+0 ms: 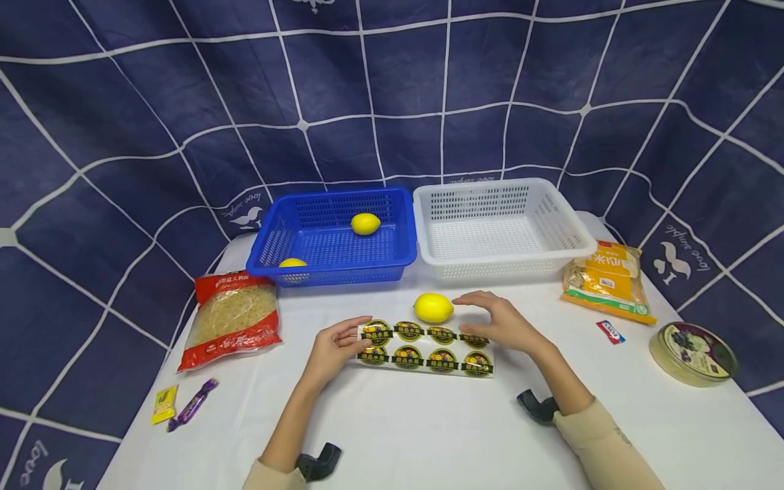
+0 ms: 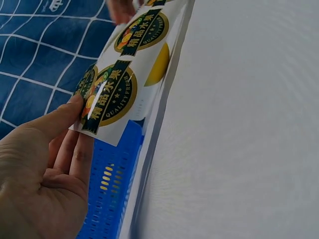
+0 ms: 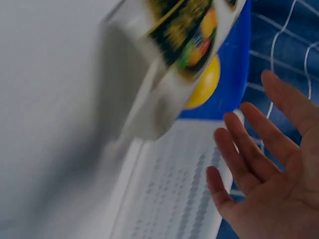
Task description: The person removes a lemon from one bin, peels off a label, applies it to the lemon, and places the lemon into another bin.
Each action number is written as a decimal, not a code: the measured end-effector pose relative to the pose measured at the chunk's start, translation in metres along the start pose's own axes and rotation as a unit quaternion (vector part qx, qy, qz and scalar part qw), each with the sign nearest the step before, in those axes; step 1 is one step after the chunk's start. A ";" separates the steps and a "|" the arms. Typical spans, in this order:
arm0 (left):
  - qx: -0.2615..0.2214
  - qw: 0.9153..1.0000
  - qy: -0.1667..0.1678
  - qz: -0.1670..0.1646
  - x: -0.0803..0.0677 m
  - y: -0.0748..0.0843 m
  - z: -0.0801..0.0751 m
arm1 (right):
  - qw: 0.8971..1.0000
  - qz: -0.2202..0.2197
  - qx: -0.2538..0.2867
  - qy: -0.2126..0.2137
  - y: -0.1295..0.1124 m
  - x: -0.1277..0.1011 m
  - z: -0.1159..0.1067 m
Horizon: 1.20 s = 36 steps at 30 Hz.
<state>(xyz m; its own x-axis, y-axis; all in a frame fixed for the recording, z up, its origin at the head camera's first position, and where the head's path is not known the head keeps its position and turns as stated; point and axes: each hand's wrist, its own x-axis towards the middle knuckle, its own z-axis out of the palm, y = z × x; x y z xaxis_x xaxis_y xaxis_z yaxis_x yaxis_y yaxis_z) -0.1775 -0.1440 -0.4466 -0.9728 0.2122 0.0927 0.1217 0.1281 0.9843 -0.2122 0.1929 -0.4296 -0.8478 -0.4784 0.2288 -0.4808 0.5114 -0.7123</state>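
My left hand (image 1: 331, 347) pinches the left end of a white sheet of round fruit stickers (image 1: 425, 348), thumb on top and fingers behind it, as the left wrist view shows. The stickers are black and gold with small fruit pictures. At the sheet's right end my right hand (image 1: 505, 322) has its fingers spread and apart from the sheet in the right wrist view (image 3: 269, 169). A yellow lemon (image 1: 433, 307) lies on the table just behind the sheet, close to the right fingertips.
A blue basket (image 1: 331, 275) holding two lemons stands at the back, beside a white basket (image 1: 508, 269). Left are a red pasta bag (image 1: 233, 316), a yellow packet (image 1: 164, 405) and a purple candy (image 1: 192, 405). Right are an orange-yellow bag (image 1: 609, 280), a small wrapped candy (image 1: 610, 332) and a round tin (image 1: 693, 354).
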 end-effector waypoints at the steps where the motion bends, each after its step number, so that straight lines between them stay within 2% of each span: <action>1: 0.003 1.000 0.001 0.003 0.000 0.001 0.001 | 1.000 -0.012 -0.003 0.009 -0.006 0.004 0.003; 8: -0.001 0.999 -0.009 0.033 -0.002 0.006 0.006 | 0.997 -0.058 0.008 0.045 -0.044 0.033 0.039; 13: 0.005 0.999 -0.015 0.047 -0.004 0.008 0.009 | 0.996 -0.063 0.036 0.049 -0.057 0.043 0.062; 19: 0.007 0.997 -0.016 0.072 -0.004 0.008 0.011 | 0.997 -0.032 0.056 0.042 -0.059 0.046 0.076; 24: 0.004 0.997 -0.021 0.080 -0.004 0.009 0.012 | 0.996 -0.002 0.077 0.040 -0.057 0.046 0.081; 36: -0.012 0.998 -0.033 0.059 -0.004 0.007 0.010 | 0.982 0.078 0.170 0.018 -0.061 0.046 0.081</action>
<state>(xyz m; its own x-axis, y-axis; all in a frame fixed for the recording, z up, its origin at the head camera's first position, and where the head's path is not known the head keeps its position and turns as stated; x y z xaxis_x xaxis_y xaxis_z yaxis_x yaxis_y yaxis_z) -0.1708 -0.1344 -0.4418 -0.9368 0.2879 0.1986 0.2288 0.0751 0.9706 -0.2042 0.0819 -0.4294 -0.9155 -0.3843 0.1193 -0.2480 0.3053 -0.9194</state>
